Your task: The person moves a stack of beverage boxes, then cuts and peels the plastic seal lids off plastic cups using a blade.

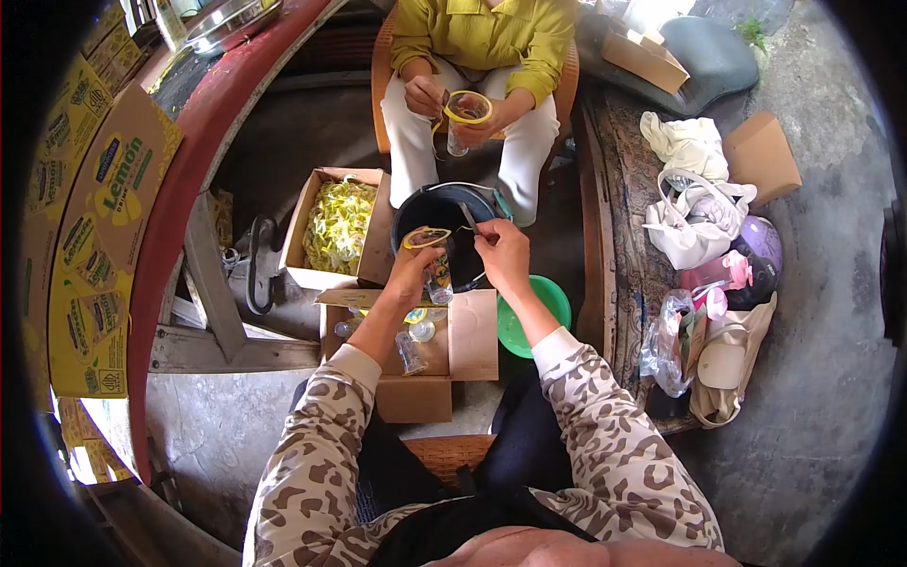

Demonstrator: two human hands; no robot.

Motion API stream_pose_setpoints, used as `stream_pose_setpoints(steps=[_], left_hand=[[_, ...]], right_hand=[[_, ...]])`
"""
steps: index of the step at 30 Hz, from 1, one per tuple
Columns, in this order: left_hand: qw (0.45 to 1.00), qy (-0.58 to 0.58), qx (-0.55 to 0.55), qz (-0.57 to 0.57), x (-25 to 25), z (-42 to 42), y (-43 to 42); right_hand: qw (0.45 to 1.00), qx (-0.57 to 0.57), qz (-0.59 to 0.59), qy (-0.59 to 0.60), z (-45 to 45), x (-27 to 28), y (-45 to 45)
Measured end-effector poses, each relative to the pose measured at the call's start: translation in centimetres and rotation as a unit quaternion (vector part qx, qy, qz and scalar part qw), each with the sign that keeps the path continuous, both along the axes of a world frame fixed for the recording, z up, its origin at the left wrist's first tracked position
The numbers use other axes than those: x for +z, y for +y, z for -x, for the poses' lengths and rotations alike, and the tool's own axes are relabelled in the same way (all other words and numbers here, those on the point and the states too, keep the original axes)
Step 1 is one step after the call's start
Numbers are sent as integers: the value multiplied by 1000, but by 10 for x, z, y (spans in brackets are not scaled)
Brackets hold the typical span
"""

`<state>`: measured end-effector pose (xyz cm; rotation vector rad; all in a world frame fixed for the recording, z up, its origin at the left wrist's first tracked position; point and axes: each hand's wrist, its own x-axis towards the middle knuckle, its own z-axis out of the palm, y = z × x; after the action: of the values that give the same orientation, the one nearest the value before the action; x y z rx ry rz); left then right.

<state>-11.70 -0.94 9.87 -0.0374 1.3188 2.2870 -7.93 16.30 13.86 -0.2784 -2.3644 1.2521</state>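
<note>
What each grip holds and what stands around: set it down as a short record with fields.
Left grip: holds a clear cup with a yellow rim
Right grip: holds a thin tool, exact type unclear
Under the hands: dark bucket
Left of bucket: cardboard box full of yellow strips
Nearer the wearer: open carton with clear cups inside; green basin to its right
Opposite: seated person holding another yellow-rimmed cup

Arms (628, 430) stretch forward, left fingers (427, 257) and right fingers (491, 230) curled.
</note>
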Motion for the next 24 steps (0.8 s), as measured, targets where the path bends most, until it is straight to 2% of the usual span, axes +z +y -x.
stream_pose_setpoints(steps=[4,6,9,12,16,21,22,24], left_hand=[[1000,14,16,12,4,-4,3],[993,65,43,88,14,-5,5],[982,114,71,133,6,-3,6],[973,135,49,179,-1,4,2],[971,158,88,155,-1,2,3],[976,160,20,148,0,7,-2],[976,160,20,148,0,8,-2],[982,120,3,143,-2,12,-4]], right_hand=[[1000,20,3,1,-8,8,-10],[997,52,-52,24,-12,8,-14],[994,69,-82,28,-18,11,-20],[989,77,-117,47,-22,16,-22],[983,86,-153,63,-22,16,-21],[970,88,-194,114,-19,20,-25],[970,89,-194,114,-18,19,-26],[987,74,-114,86,-16,17,-27]])
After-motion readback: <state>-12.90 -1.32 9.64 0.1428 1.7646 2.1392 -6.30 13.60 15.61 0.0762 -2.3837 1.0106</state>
